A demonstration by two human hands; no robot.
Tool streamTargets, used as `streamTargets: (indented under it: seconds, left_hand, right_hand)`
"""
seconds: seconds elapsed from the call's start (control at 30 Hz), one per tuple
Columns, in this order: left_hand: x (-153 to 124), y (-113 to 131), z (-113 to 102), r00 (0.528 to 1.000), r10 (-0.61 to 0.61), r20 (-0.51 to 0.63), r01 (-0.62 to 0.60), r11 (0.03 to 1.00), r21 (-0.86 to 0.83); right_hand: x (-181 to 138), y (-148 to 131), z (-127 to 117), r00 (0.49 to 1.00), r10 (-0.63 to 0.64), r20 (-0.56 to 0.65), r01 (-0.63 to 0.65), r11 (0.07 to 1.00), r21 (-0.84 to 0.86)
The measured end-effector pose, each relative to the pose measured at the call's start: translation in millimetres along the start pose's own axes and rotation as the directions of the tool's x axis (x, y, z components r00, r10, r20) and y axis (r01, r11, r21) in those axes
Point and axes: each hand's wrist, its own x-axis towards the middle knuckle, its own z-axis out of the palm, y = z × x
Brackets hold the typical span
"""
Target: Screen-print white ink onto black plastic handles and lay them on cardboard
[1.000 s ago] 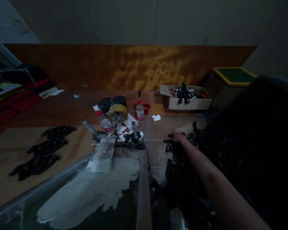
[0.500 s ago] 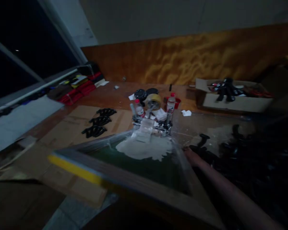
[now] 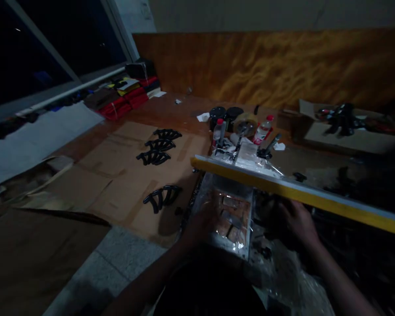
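My left hand (image 3: 206, 221), dark and smeared by motion, is over the left side of a shiny, plastic-covered bed (image 3: 232, 217) with brownish blocks on it. Whether it holds anything cannot be made out. To the right of the bed, my right hand (image 3: 298, 219) reaches into dark black parts (image 3: 266, 252), its fingertips lost in shadow. Above both hands, a screen-printing frame (image 3: 283, 184) is tilted up, showing its yellow and grey edge. Clamp hardware (image 3: 265, 151) stands behind it. Left of the bed, black curved handle-like pieces (image 3: 163, 196) lie on cardboard.
More black pieces (image 3: 158, 147) lie in rows on the cardboard (image 3: 118, 175). Bottles with red caps (image 3: 262, 130), a tape roll (image 3: 245, 124) and black jars (image 3: 217, 115) stand behind the frame. An open carton (image 3: 335, 134) is at back right, folded red cloth (image 3: 125, 105) at back left.
The screen frame has swung up from facing me to nearly edge-on, uncovering the bed. My left hand has come into view over it; my right hand has left the frame's side and moved among the black parts.
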Motion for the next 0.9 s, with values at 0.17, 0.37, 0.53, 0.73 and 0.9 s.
streamTargets:
  seconds: [0.17,0.37,0.53,0.73,0.9]
  left_hand:
    - [-16.3,-31.5,-17.9,0.978,-0.206,-0.023,0.203,0.975,-0.091]
    - [-13.9,-38.0,-28.2,0.985,-0.167,-0.041,0.160,0.977,-0.140]
    - [-20.8,-24.6,-45.8,0.983,-0.170,-0.066,0.158,0.974,-0.161]
    - [-4.0,-8.7,-79.4,0.960,-0.206,-0.189,0.134,0.933,-0.335]
    - [53.3,33.9,-117.7,0.888,-0.152,-0.433,-0.173,0.763,-0.623]
  right_hand:
    - [-17.7,-92.0,33.2,0.967,-0.187,0.174,0.157,0.972,0.176]
    - [-19.6,-136.2,74.0,0.550,-0.624,0.554,0.628,0.747,0.217]
    - [-17.4,-129.2,64.7,0.442,-0.687,0.577,0.692,0.671,0.267]
    - [-17.0,-140.0,67.5,0.729,-0.581,0.362,0.585,0.803,0.110]
    - [-18.4,-146.3,102.5,0.630,-0.543,0.555,0.645,0.764,0.016]
